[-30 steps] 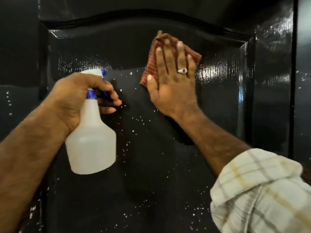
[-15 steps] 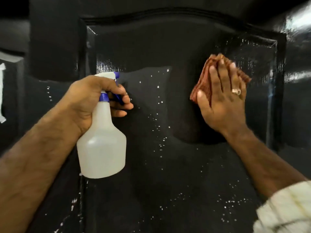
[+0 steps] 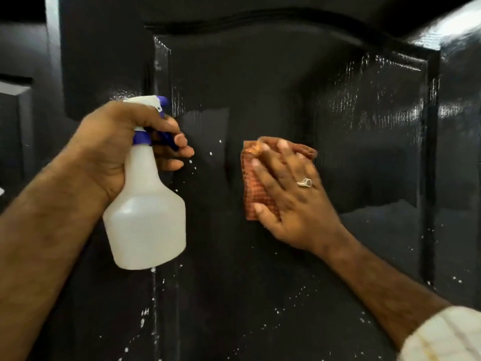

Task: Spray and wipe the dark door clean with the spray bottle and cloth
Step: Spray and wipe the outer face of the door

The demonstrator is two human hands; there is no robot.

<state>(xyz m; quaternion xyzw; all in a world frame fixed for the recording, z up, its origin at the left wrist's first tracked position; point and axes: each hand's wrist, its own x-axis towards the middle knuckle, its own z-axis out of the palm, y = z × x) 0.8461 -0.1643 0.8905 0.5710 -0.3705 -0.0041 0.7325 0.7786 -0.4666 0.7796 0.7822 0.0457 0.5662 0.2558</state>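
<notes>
The glossy dark door (image 3: 273, 95) fills the view, its raised panel flecked with white droplets in the lower half. My left hand (image 3: 112, 152) grips the neck of a white spray bottle (image 3: 147, 217) with a blue trigger, fingers curled around the trigger, nozzle toward the door. My right hand (image 3: 294, 194) presses a folded reddish-brown checked cloth (image 3: 256, 194) flat against the middle of the panel, fingers spread and straight. A ring sits on one finger. Most of the cloth is hidden under the hand.
The panel's moulded frame (image 3: 432, 152) runs down the right side and arches across the top. Another dark panel edge (image 3: 20, 105) shows at the far left. A pale checked sleeve (image 3: 442, 337) is at the bottom right.
My right hand slid the cloth from the panel's upper area to the right, then down and left to the middle. The bottle hand kept its grip while the view shifted left.
</notes>
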